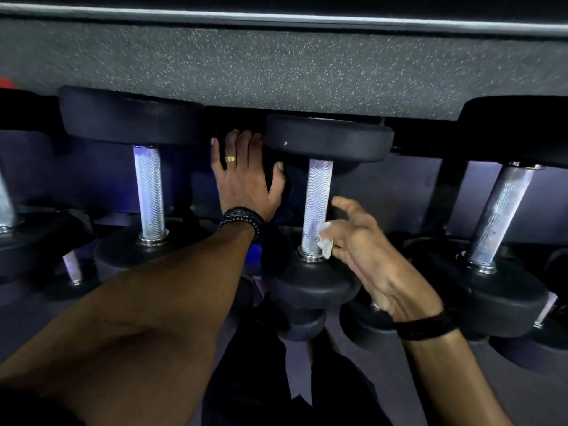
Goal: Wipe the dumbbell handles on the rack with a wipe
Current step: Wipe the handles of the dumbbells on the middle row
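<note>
Head view of a dumbbell rack (399,192) from above and in front. The centre dumbbell lies with its long axis running away from the person, far head (329,138) at the top and near head (313,284) at the bottom; its knurled handle (318,198) spans the gap between them, nearly vertical in the frame. The right hand (362,241) is just right of the handle's near end, palm turned inward, fingers loosely spread and partly curled; a small crumpled white wipe (325,242) sits at its fingertips against the lower part of the handle, apparently pinched between thumb and fingers, though the grip itself is blurred. The left hand (246,173) lies flat with fingers straight and spread on the rack between the centre dumbbell and its left neighbour, thumb close to the far head, holding nothing; it appears to serve as a brace. The right hand is therefore the nearer one to the handle, and the unwiped length lies up and away from it along the axis. Neighbouring handles stand to the left (149,192) and to the right (501,213), parallel or slightly splayed, each well apart from both hands. Further dumbbells rest on a lower tier, partly hidden by the arms. No container is in view.
</note>
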`<state>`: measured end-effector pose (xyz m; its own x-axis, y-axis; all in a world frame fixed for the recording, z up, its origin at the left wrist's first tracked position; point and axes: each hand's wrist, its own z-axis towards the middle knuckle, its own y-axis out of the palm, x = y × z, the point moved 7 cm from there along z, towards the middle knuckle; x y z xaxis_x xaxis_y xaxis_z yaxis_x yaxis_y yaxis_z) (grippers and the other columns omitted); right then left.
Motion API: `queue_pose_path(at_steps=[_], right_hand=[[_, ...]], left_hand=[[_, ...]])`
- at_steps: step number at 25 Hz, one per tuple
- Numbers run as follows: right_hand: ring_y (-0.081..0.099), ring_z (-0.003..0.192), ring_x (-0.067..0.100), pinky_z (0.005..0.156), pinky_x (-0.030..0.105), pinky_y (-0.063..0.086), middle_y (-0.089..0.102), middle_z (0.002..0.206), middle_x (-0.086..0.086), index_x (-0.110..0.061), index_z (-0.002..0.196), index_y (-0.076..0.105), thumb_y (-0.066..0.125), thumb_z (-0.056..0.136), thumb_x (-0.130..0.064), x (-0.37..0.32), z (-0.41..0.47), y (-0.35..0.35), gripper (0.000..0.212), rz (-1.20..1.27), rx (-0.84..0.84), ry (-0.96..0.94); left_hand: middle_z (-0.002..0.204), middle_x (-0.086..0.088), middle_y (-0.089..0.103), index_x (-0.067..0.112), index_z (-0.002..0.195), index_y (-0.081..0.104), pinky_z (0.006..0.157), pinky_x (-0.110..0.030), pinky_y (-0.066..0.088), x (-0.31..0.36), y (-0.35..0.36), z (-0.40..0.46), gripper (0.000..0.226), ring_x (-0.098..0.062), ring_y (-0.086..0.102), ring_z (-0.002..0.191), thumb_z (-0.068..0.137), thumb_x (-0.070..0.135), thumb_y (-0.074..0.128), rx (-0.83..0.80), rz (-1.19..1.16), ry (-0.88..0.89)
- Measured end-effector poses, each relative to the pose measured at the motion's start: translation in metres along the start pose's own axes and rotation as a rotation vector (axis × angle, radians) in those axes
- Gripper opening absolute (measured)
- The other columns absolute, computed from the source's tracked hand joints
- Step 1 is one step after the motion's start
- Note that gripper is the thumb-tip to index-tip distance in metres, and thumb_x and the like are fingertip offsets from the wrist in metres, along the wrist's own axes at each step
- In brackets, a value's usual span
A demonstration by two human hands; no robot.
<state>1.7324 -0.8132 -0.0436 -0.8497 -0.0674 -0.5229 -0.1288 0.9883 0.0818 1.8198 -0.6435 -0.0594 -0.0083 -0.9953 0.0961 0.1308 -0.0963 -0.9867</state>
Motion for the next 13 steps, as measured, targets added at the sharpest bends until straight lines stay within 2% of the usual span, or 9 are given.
queue_pose_path(at_steps=[2, 4, 6, 9, 11, 13], right_hand=[[0.068, 0.092, 0.022, 0.090, 0.039, 0.053, 0.070, 0.100, 0.010, -0.015, 0.124, 0.057, 0.077, 0.069, -0.059, -0.007, 0.006, 0.018, 0.073, 0.123, -0.100, 0.058], [0.064, 0.071, 0.021, 0.070, 0.033, 0.054, 0.066, 0.080, 0.011, -0.009, 0.109, 0.066, 0.074, 0.066, -0.059, -0.020, 0.013, 0.029, 0.067, 0.148, -0.182, 0.097], [0.060, 0.064, 0.018, 0.063, 0.029, 0.052, 0.062, 0.071, 0.007, -0.009, 0.101, 0.069, 0.076, 0.068, -0.050, -0.024, 0.017, 0.033, 0.053, 0.115, -0.172, 0.075], [0.067, 0.075, 0.012, 0.074, 0.026, 0.053, 0.070, 0.080, 0.000, -0.011, 0.100, 0.065, 0.077, 0.081, -0.037, -0.012, 0.010, 0.023, 0.034, 0.039, -0.014, -0.004], [0.072, 0.089, 0.016, 0.087, 0.032, 0.055, 0.075, 0.096, 0.002, -0.013, 0.117, 0.059, 0.076, 0.083, -0.030, -0.004, -0.002, 0.014, 0.042, 0.052, 0.072, 0.002], [0.069, 0.095, 0.030, 0.093, 0.044, 0.052, 0.072, 0.104, 0.016, -0.007, 0.126, 0.050, 0.077, 0.074, -0.012, -0.013, -0.008, 0.002, 0.059, 0.294, 0.132, 0.001]], left_hand=[[0.131, -0.020, 0.057, -0.004, 0.122, 0.057, 0.116, -0.056, 0.017, -0.001, 0.000, 0.000, 0.054, -0.038, 0.045, 0.131, 0.091, 0.038, 0.044, -0.001, 0.007, 0.001], [0.130, -0.021, 0.058, -0.005, 0.120, 0.058, 0.115, -0.055, 0.017, 0.000, -0.001, 0.001, 0.054, -0.038, 0.047, 0.130, 0.091, 0.038, 0.043, 0.003, 0.023, 0.005], [0.128, -0.022, 0.060, -0.006, 0.118, 0.059, 0.114, -0.056, 0.018, 0.000, -0.001, 0.002, 0.055, -0.039, 0.049, 0.128, 0.091, 0.039, 0.042, 0.009, 0.028, 0.010], [0.129, -0.020, 0.059, -0.005, 0.119, 0.058, 0.115, -0.056, 0.018, 0.001, 0.000, 0.001, 0.054, -0.038, 0.047, 0.129, 0.091, 0.039, 0.043, 0.003, 0.014, 0.005], [0.130, -0.019, 0.058, -0.004, 0.121, 0.057, 0.116, -0.056, 0.018, 0.001, 0.000, 0.000, 0.054, -0.037, 0.046, 0.130, 0.091, 0.039, 0.044, 0.016, -0.001, 0.001], [0.129, -0.019, 0.059, -0.004, 0.120, 0.057, 0.115, -0.056, 0.018, 0.000, 0.000, 0.000, 0.053, -0.037, 0.046, 0.129, 0.091, 0.039, 0.043, 0.036, -0.013, 0.005]])
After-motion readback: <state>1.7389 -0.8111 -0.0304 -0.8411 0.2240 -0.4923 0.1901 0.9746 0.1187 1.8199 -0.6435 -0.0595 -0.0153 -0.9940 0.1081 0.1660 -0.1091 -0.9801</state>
